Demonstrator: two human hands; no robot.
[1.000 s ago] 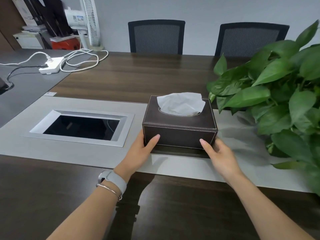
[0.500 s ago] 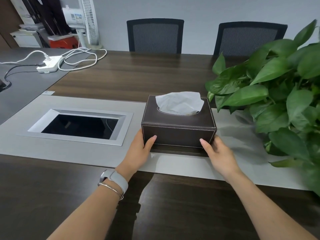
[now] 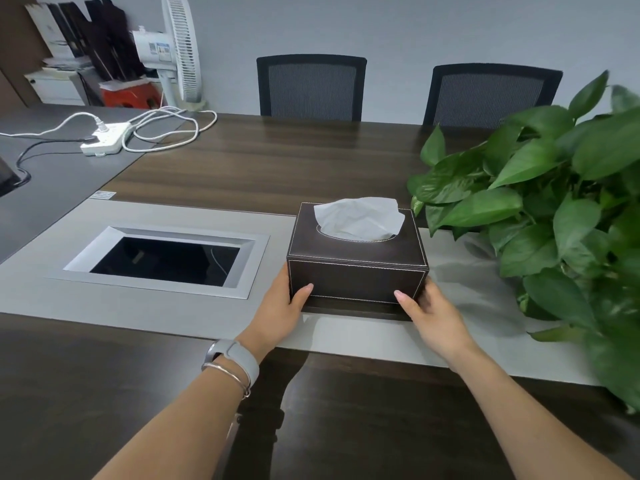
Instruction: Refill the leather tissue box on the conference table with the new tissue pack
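Note:
A dark brown leather tissue box (image 3: 356,277) with white stitching stands on the grey strip of the conference table (image 3: 242,168). A white tissue (image 3: 360,218) sticks up out of its oval top slot. My left hand (image 3: 282,306) grips the box's lower left corner, thumb on the front face. My right hand (image 3: 427,311) grips the lower right corner the same way. The cover sits a little above a dark base that shows under its front edge. No separate tissue pack is in view.
A leafy green plant (image 3: 554,216) crowds the right side, close to the box. A recessed cable opening (image 3: 166,259) lies to the left. A white power strip (image 3: 105,138) with cables sits far left. Two black chairs (image 3: 311,86) stand behind the table.
Both hands have stayed on the box's lower corners. The box has barely moved; the view has shifted slightly.

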